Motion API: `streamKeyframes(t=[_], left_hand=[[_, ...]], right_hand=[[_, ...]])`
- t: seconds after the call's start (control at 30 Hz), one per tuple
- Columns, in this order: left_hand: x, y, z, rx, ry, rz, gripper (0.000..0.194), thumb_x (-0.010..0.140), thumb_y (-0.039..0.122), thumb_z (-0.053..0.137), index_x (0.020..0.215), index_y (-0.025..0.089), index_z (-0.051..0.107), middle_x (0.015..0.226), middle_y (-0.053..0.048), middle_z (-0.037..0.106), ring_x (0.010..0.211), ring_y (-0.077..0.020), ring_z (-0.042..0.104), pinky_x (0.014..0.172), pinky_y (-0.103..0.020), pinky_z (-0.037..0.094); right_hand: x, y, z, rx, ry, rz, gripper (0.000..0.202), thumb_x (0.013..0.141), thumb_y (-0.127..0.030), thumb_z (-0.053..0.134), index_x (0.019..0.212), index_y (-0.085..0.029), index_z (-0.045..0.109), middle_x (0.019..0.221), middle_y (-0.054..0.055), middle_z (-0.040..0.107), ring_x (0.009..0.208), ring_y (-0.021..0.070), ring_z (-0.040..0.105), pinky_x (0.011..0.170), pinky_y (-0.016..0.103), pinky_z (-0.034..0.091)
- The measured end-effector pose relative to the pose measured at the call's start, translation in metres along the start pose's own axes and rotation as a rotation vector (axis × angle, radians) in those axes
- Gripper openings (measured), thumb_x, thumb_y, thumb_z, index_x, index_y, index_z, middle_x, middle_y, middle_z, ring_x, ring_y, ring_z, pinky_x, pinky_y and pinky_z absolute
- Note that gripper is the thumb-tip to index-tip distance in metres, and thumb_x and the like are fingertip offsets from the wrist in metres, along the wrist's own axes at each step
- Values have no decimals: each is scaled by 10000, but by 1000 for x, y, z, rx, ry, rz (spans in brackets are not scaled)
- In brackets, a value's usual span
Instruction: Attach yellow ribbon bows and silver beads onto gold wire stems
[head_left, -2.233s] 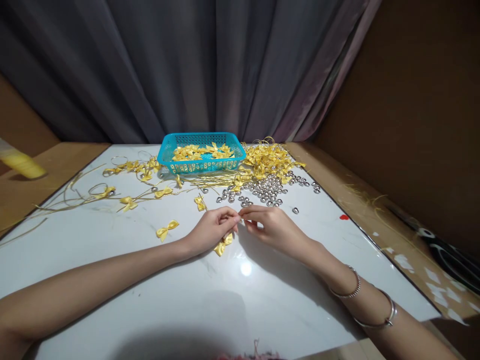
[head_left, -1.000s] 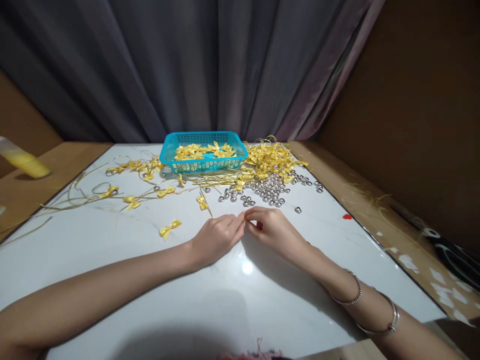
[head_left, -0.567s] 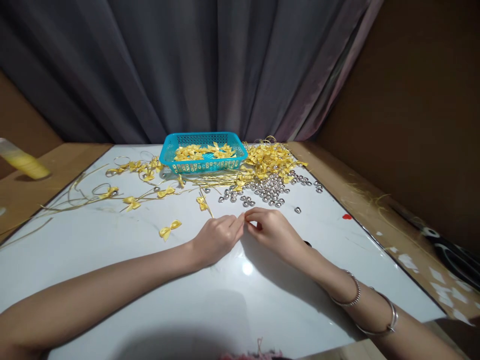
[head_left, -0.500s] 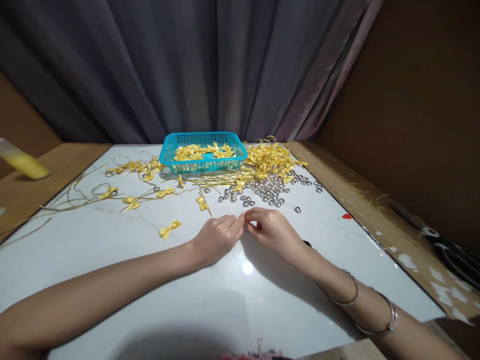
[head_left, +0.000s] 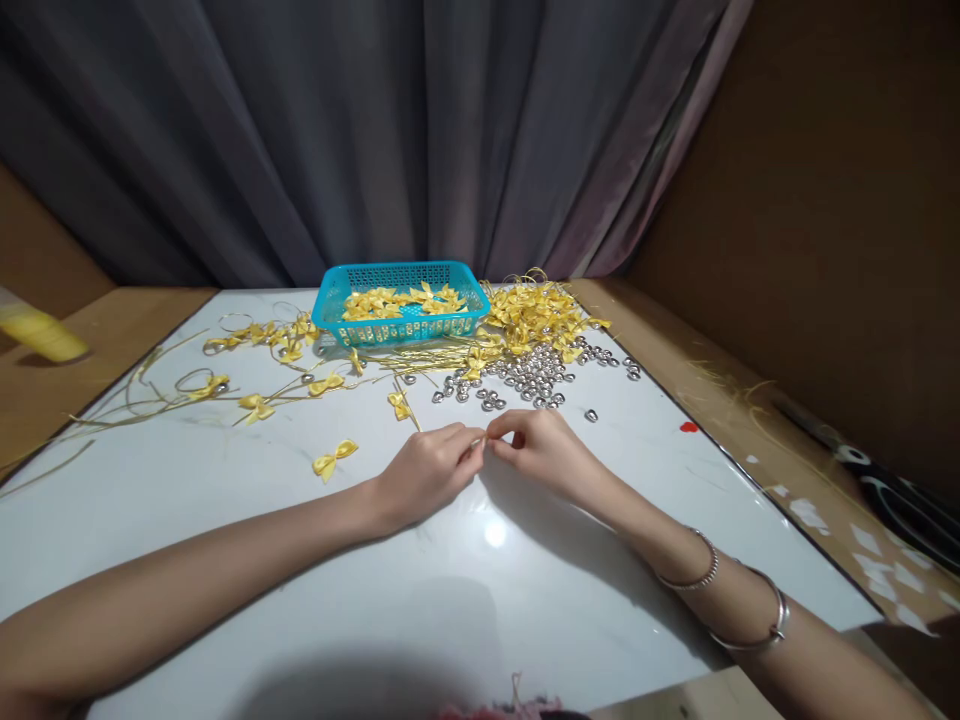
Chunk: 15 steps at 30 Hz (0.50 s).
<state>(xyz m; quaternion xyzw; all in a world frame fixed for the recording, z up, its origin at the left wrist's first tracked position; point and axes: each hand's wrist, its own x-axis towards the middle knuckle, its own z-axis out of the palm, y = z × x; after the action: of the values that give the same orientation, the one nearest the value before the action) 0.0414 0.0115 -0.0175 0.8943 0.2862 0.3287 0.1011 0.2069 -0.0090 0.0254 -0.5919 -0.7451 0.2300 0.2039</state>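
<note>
My left hand point(head_left: 427, 468) is closed, thumb and forefinger pinched together. A thin gold cord point(head_left: 409, 410) runs from beyond its knuckles into it, with a yellow bow point(head_left: 398, 405) lying against the cord. Fingertip to fingertip with it, my right hand point(head_left: 534, 440) pinches too; whatever is between those tips is too small to make out. Left of the hands, a single yellow bow point(head_left: 334, 460) lies on the white table point(head_left: 375, 610). Just past the right hand spreads a scatter of small silver rings or beads point(head_left: 536, 375).
A turquoise basket point(head_left: 322, 312) holding yellow bows stands at the back. Beside it is a heap of yellow bows point(head_left: 529, 310) with gold cords. More corded bows point(head_left: 256, 407) lie at left. A yellow roll point(head_left: 45, 332) sits far left; white scraps point(head_left: 808, 515) lie at right.
My left hand has turned slightly, so its thumb and forefinger show more, and the fingertips of both hands stay together. The view has shifted a little.
</note>
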Motion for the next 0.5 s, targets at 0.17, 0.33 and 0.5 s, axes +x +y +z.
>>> streamKeyframes(t=[0.17,0.33,0.5], left_hand=[[5,-1,-3,-195,18,-182,188,818,195,486,831,136,664,528,32,494,467,-88,420,487,-204,370],[9,-2,-8,-380,-48,-362,182,792,244,526,801,142,678,484,62,394,460,-77,353,460,-193,311],[11,2,-13,-548,-85,-534,195,768,286,553,788,135,675,506,48,410,472,-79,355,422,-187,281]], right_hand=[[3,-1,-7,139,-89,141,164,745,-144,570,760,-135,733,438,-24,551,414,90,465,466,202,377],[4,1,-11,293,-171,254,182,763,-203,579,797,-122,739,391,-35,484,374,77,400,405,196,325],[5,3,-11,312,-177,282,186,762,-237,598,800,-133,748,404,-23,504,379,74,398,402,199,318]])
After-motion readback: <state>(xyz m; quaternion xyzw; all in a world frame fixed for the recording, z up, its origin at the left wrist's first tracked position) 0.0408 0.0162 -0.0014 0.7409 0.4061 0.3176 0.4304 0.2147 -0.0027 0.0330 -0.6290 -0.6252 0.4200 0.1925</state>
